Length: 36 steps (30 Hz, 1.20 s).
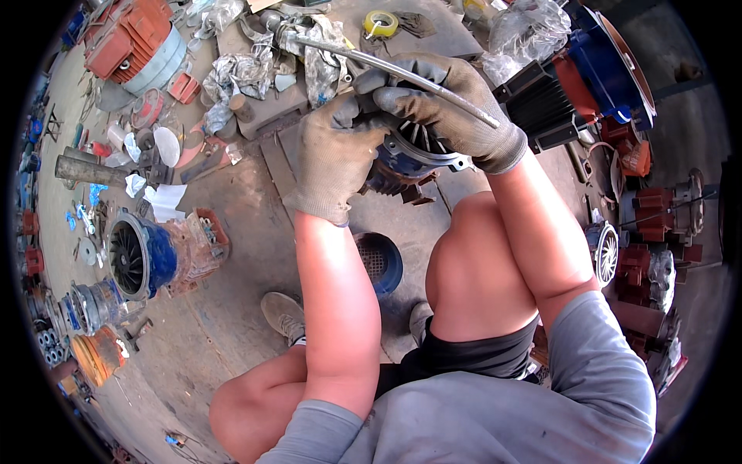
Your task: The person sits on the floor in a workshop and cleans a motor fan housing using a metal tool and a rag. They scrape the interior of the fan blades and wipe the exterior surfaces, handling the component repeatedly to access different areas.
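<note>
Both my hands wear grey, dirt-stained work gloves and meet above a blue motor housing (417, 160) with dark fan-like blades inside its rim. My right hand (456, 112) is closed, with a long thin metal rod (371, 63) running between its fingers and slanting over its back. Close against the right fingertips, my left hand (336, 158) has its fingers curled in a pinch. What the left fingers hold, if anything, is hidden. The gloves also cover part of the housing.
A blue basket (379, 263) stands on the floor between my feet. Leftward lies a blue-rimmed motor (147, 255); a red motor (127, 46) sits far left. A large blue-and-black motor (572, 85) is close by on the right. Yellow tape (380, 24) and crumpled plastic bags (529, 35) lie beyond.
</note>
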### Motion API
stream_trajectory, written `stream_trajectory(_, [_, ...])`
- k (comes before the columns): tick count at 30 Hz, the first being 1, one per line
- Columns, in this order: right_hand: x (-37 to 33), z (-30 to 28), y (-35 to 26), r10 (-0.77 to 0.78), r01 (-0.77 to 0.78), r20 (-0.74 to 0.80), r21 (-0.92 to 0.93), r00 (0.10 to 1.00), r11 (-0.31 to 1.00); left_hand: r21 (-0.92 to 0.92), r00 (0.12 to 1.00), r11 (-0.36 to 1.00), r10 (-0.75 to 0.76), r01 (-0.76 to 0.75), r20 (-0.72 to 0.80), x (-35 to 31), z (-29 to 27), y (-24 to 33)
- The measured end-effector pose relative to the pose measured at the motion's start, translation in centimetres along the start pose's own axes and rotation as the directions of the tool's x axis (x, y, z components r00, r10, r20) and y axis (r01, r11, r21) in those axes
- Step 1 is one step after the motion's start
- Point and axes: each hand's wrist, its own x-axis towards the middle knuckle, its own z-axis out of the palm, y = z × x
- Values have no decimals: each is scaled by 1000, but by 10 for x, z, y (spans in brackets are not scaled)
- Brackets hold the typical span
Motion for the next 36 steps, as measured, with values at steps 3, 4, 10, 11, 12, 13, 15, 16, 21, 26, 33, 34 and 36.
stream_trajectory(3, [-2, -1, 0, -16, 12, -34, -113, 999, 994, -159, 979, 967, -196, 201, 49, 0, 0, -1])
stream_trajectory(4, [-2, -1, 4, -30, 27, -23, -130, 999, 991, -144, 977, 967, -204, 211, 60, -4, 0, -3])
stream_trajectory(10, [15, -44, -68, -473, 612, 463, -756, 750, 231, -214, 974, 951, -208, 222, 90, 0, 6, 4])
stream_trajectory(11, [25, -46, -81, -436, 683, 627, -730, 646, -37, -122, 969, 963, -227, 239, 101, 2, 6, 15])
stream_trajectory(12, [31, -46, -98, -330, 716, 771, -632, 544, -296, -180, 970, 954, -228, 240, 86, 0, 4, 10])
stream_trajectory(13, [42, -43, -110, -264, 763, 834, -550, 484, -339, -236, 971, 942, -228, 239, 71, -2, 5, -2])
stream_trajectory(15, [52, -22, -141, -83, 760, 797, -597, 598, -257, -324, 965, 910, -255, 260, 59, -4, 6, -12])
stream_trajectory(16, [57, -20, -144, -24, 792, 835, -530, 550, -305, -347, 955, 891, -289, 292, 63, -6, 7, -14])
stream_trajectory(21, [62, -22, -144, 51, 857, 926, -323, 373, -401, -131, 935, 927, -339, 351, 104, -3, 10, 21])
stream_trajectory(26, [70, 5, -147, 211, 746, 719, -606, 662, -275, -3, 995, 997, -83, 83, -46, -29, 19, -60])
stream_trajectory(33, [59, 2, -129, 528, -123, 84, -931, 845, 345, -284, 922, 882, -386, 376, 22, -6, 16, 16])
stream_trajectory(34, [57, -5, -122, 430, -32, 178, -899, 885, 437, -377, 920, 847, -392, 374, 32, -7, 16, 13])
stream_trajectory(36, [54, -23, -101, 202, 161, 331, -800, 922, 578, -472, 930, 813, -366, 340, 40, -7, 19, 6])
